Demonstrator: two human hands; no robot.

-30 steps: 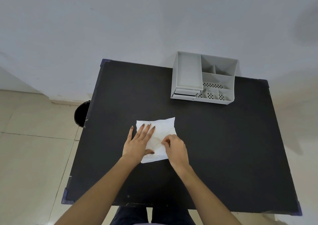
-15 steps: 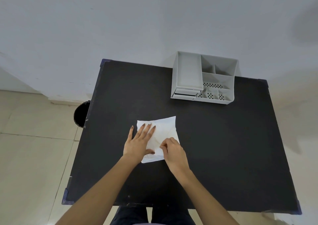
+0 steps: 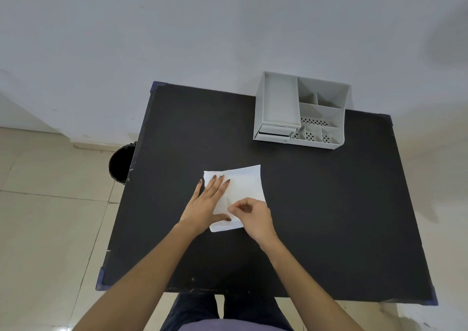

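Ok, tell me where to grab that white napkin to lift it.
Pinch the napkin at its far right corner, coming from the right: it lies flat and thin, the left hand presses its left side, and the right hand pinches its near edge.

Grey organizer [image 3: 301, 112] on black table [image 3: 329, 216]; bin [image 3: 120, 164] by table.

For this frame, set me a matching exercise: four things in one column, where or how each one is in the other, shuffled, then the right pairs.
1. left hand
2. right hand
3. grey organiser
4. black bin

A. on the floor beside the table, at its left edge
B. flat, fingers straight, pressing the white sheet
C. at the table's far edge, by the wall
D. fingers curled, pinching the white sheet

Pairs: 1-B, 2-D, 3-C, 4-A.
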